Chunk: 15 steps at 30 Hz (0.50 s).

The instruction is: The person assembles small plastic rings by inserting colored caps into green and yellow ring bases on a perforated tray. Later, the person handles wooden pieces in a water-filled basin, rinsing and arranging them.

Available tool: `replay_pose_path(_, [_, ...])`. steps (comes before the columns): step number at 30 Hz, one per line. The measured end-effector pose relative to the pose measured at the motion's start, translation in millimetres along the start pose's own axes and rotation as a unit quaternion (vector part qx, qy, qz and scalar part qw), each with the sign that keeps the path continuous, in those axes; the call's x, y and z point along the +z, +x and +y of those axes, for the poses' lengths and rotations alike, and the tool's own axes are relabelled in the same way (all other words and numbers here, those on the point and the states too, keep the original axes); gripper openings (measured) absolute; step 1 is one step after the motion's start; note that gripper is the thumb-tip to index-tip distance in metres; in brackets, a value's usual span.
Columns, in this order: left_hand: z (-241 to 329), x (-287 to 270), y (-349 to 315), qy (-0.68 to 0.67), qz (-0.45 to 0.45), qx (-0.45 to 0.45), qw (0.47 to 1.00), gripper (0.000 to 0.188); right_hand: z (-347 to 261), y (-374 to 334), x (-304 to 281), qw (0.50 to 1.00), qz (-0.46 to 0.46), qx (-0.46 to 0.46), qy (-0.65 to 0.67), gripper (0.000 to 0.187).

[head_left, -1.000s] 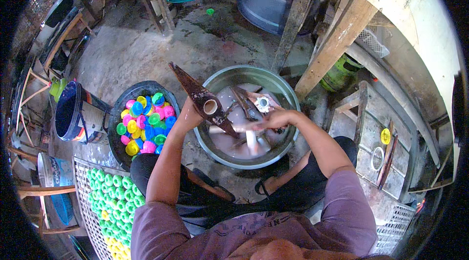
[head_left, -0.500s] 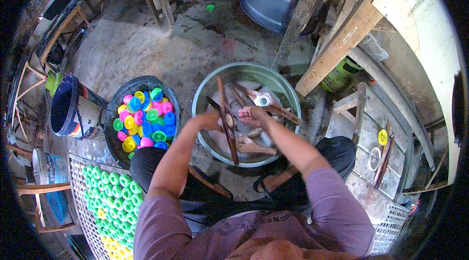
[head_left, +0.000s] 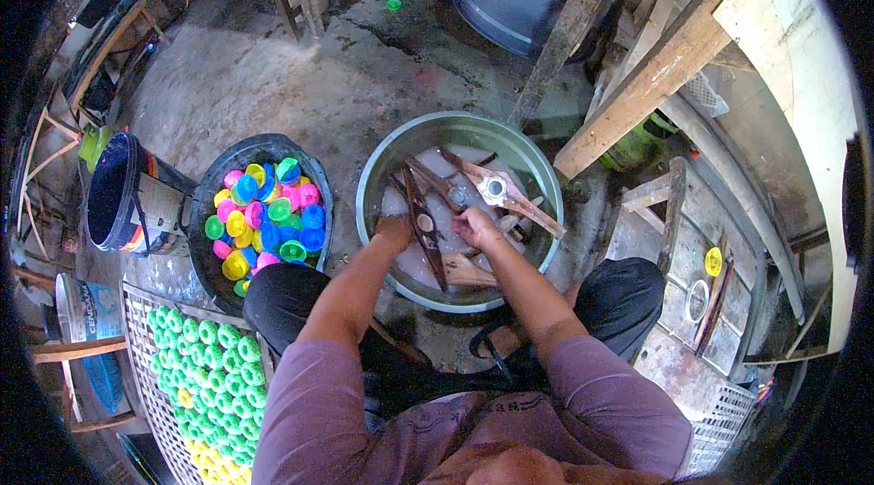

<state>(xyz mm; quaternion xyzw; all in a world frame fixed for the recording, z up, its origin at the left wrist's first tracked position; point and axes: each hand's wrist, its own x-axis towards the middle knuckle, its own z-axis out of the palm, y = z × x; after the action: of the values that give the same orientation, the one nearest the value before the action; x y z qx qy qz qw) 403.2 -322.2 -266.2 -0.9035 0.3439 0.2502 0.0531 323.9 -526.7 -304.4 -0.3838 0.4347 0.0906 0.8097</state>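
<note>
A round grey-green basin (head_left: 367, 177) of cloudy whitish liquid stands in front of me. In it lie long wooden pieces with a round hole midway: a dark one (head_left: 424, 248) at the left, a brown one (head_left: 435, 178) in the middle, and a paler one (head_left: 521, 203) reaching the right rim. A broad light wooden piece (head_left: 466, 274) sits low near the front. My left hand (head_left: 394, 230) is down at the left, beside the dark piece, its fingers hidden. My right hand (head_left: 475, 227) is over the liquid near the middle, fingers curled in; anything within them is hidden.
Left of the basin, a black tub (head_left: 202, 253) holds colourful plastic cups (head_left: 264, 212); a bucket (head_left: 127, 198) stands beyond it. Green and yellow rings cover a crate (head_left: 137, 312) at lower left. Wooden posts (head_left: 651, 66) rise at right, above a low wooden platform (head_left: 669, 316).
My left hand has dropped lower beside the dark wooden piece. My right hand, palm up and partly unfolded before, has turned and curled its fingers. The wooden pieces have shifted slightly.
</note>
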Motion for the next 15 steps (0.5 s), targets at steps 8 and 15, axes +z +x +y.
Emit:
replay_pose_path(8, [4.9,1.0,19.1,-0.204,-0.075,-0.051,0.975,0.040,34.9,5.8,31.8,0.853,0.083,-0.341,-0.387,0.035])
replay_pose_path(15, [23.0,10.9,43.9,-0.672,0.091,-0.223,0.701,0.039,38.4,36.1,20.4,0.779,-0.010,-0.296,-0.552,0.042])
